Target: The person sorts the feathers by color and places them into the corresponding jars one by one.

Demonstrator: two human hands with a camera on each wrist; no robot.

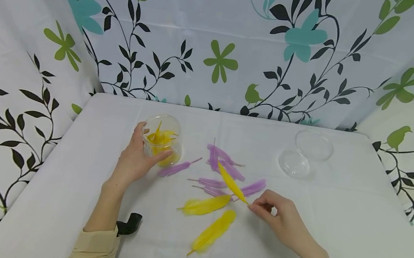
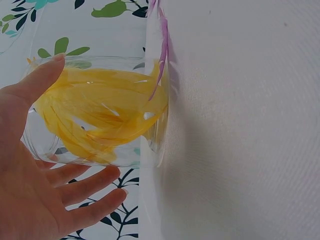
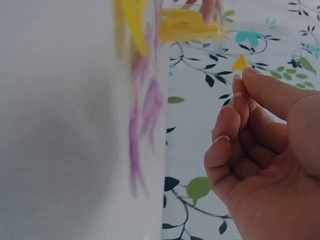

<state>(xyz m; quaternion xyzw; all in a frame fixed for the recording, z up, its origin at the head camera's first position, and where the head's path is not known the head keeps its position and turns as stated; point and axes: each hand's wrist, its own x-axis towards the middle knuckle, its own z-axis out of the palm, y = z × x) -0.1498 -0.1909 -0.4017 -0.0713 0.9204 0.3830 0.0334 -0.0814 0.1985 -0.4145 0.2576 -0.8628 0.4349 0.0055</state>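
A clear jar [image 1: 175, 144] with yellow feathers [image 2: 105, 102] inside stands at the left of the white table. My left hand [image 1: 132, 158] holds it from the side, thumb and fingers on opposite sides of the wall. Between thumb and fingertips, my right hand [image 1: 285, 222] pinches the quill end of a yellow feather [image 1: 232, 182], raised over the purple feathers [image 1: 226, 157]; only its yellow end [image 3: 240, 62] shows by the fingertips in the right wrist view. Two more yellow feathers lie nearer, one [image 1: 204, 206] above the other [image 1: 213, 233]. A single purple feather [image 1: 178, 169] rests beside the jar.
Toward the back right of the white table [image 1: 347, 199] stands a second clear jar [image 1: 294, 164]. Patterned cloth [image 1: 189, 22] hangs behind the table and at both sides. Black curved pieces [image 1: 129, 224] show next to both wrists.
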